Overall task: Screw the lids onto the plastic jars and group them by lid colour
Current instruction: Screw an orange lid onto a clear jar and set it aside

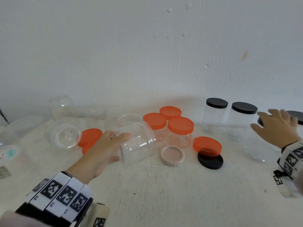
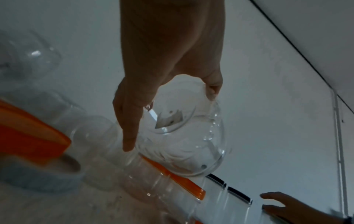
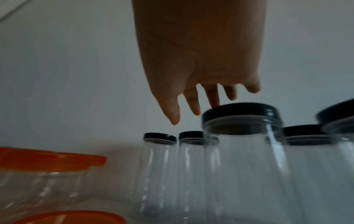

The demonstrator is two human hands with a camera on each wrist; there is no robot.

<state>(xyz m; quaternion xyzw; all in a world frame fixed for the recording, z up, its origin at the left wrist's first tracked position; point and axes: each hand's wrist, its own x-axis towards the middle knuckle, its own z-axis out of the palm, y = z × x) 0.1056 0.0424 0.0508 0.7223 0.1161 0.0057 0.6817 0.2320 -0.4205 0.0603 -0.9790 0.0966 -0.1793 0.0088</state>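
Observation:
My left hand (image 1: 114, 145) grips a clear lidless jar (image 1: 137, 143) and holds it tilted above the table, mouth pointing up and right; the left wrist view shows the thumb and fingers round the jar (image 2: 184, 141). My right hand (image 1: 273, 123) hovers with fingers spread over a black-lidded jar (image 3: 241, 112) at the far right, fingertips at the lid's rim. Three orange-lidded jars (image 1: 180, 126) stand together mid-table. Two black-lidded jars (image 1: 216, 104) stand behind, right of them. A loose orange lid (image 1: 207, 145) leans on a loose black lid (image 1: 210, 161).
A pale pink lid (image 1: 172, 155) lies upside down beside the held jar. More orange lids (image 1: 91, 136) and several clear lidless jars (image 1: 60, 107) crowd the back left. Another black lid (image 1: 297, 117) shows at the right edge. A white wall closes the back.

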